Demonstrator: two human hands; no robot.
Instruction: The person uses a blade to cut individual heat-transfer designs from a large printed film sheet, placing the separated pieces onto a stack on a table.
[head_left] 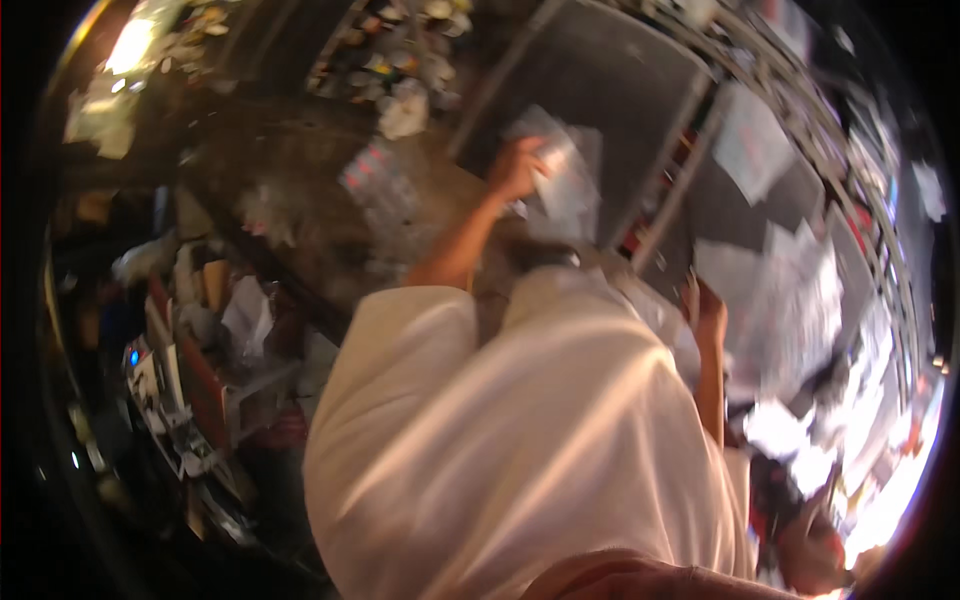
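My left hand point(517, 168) reaches forward over a dark flat panel, its fingers closed on a clear plastic sheet or bag point(570, 185) that catches the light. The plastic hangs toward the panel's near edge. My right hand point(707, 308) is lower and to the right, close to my shirt and beside a pile of whitish clear plastic point(800, 300). Its fingers are smeared by motion, so I cannot make out whether they grip anything. Another clear plastic piece with pink marks point(378, 185) lies left of my left hand, on the brownish floor.
The dark panel point(610, 75) has a raised metal edge, with a rail point(800, 90) along its right. Mixed small litter point(395, 60) lies at the far left. A reddish-brown box point(205, 385) and cluttered scraps stand at left. Bright plastic point(780, 430) lies at lower right.
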